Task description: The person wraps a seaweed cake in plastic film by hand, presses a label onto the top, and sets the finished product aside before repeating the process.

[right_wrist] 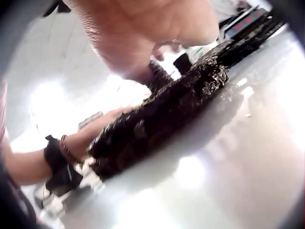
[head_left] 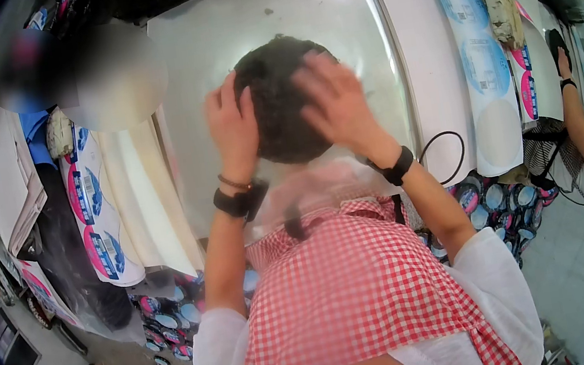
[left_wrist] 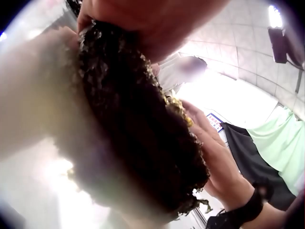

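A thick round cake of dried seaweed (head_left: pixel 288 119), almost black with a ragged rim, lies on the shiny pale tabletop (head_left: pixel 190 54). At its left edge my left hand (head_left: pixel 232 127) holds the rim, the thumb pointing up along the top. My right hand (head_left: pixel 336 100), blurred by motion, is over the right part with its fingers spread. In the right wrist view the seaweed's crinkled side (right_wrist: pixel 157 124) shows, and a dark piece stands up under my right hand (right_wrist: pixel 147 33). From the left wrist, the right hand (left_wrist: pixel 214 162) appears beside the far rim.
Stacked white sheets (head_left: pixel 430 71) and printed blue-and-white label sheets (head_left: pixel 481 60) flank the work surface. On the left lie more printed sheets (head_left: pixel 95 204). A black cable loop (head_left: pixel 462 149) hangs at the right edge. Another person's arm (head_left: pixel 580 117) reaches in at far right. A red-digit display (right_wrist: pixel 245 24) stands behind.
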`<state>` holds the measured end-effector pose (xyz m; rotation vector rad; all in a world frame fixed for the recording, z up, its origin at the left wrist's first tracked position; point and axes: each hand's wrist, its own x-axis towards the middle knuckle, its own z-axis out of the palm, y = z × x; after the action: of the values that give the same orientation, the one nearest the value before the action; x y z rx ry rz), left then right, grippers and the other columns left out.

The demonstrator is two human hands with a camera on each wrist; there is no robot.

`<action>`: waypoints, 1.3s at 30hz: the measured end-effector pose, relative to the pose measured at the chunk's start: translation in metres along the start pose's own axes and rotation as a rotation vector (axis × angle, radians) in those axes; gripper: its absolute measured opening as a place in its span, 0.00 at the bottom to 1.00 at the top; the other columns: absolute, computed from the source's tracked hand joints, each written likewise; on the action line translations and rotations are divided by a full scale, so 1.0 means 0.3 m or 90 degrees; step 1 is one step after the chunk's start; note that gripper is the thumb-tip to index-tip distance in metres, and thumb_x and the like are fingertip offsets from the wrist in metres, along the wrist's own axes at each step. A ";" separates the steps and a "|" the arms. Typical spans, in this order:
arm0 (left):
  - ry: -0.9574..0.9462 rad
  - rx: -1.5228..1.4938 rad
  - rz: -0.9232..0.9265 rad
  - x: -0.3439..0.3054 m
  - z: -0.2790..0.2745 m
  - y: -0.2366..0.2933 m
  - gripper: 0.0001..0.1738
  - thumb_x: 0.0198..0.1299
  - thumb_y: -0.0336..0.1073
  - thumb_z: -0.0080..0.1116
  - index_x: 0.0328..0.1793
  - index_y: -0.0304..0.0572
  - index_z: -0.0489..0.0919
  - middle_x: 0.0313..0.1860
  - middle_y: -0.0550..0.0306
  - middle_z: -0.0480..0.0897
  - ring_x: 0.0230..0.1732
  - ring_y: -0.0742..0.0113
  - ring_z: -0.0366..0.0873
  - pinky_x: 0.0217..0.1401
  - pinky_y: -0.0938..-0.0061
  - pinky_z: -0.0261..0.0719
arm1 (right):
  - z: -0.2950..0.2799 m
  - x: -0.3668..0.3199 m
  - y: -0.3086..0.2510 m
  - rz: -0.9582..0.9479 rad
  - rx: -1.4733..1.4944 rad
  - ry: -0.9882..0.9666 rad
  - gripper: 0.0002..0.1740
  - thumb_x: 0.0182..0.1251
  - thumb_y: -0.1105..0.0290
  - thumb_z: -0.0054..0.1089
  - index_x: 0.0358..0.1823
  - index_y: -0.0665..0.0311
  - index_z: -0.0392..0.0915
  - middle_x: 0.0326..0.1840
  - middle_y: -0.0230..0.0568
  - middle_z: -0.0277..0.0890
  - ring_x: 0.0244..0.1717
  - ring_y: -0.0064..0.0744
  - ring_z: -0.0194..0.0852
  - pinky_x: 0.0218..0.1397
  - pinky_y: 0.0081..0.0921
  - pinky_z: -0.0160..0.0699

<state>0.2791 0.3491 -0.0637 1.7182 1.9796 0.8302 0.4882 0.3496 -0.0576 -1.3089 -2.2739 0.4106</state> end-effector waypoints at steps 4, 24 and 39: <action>-0.042 0.086 0.198 -0.098 -0.143 -0.123 0.31 0.73 0.43 0.43 0.78 0.37 0.57 0.77 0.41 0.60 0.77 0.47 0.55 0.76 0.59 0.53 | -0.008 -0.023 -0.011 -0.086 -0.075 -0.103 0.28 0.66 0.48 0.56 0.68 0.36 0.71 0.79 0.42 0.52 0.79 0.46 0.45 0.77 0.53 0.43; -0.339 0.008 0.314 -0.415 -0.252 -0.261 0.14 0.52 0.40 0.69 0.43 0.47 0.81 0.74 0.54 0.68 0.79 0.49 0.52 0.77 0.50 0.45 | 0.013 -0.064 -0.050 -0.076 -0.106 0.005 0.26 0.71 0.49 0.49 0.69 0.42 0.69 0.78 0.48 0.52 0.78 0.53 0.45 0.75 0.56 0.45; 0.150 0.090 0.308 -0.278 -0.011 0.139 0.27 0.54 0.48 0.70 0.52 0.36 0.78 0.54 0.45 0.75 0.57 0.49 0.71 0.55 0.56 0.68 | -0.152 0.104 0.055 -0.036 0.302 -0.486 0.14 0.61 0.63 0.61 0.31 0.70 0.79 0.62 0.54 0.75 0.53 0.44 0.79 0.45 0.36 0.76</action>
<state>0.3225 0.2698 -0.0412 2.3280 1.8203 1.1150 0.5116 0.3856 -0.0191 -0.9209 -2.5241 1.5342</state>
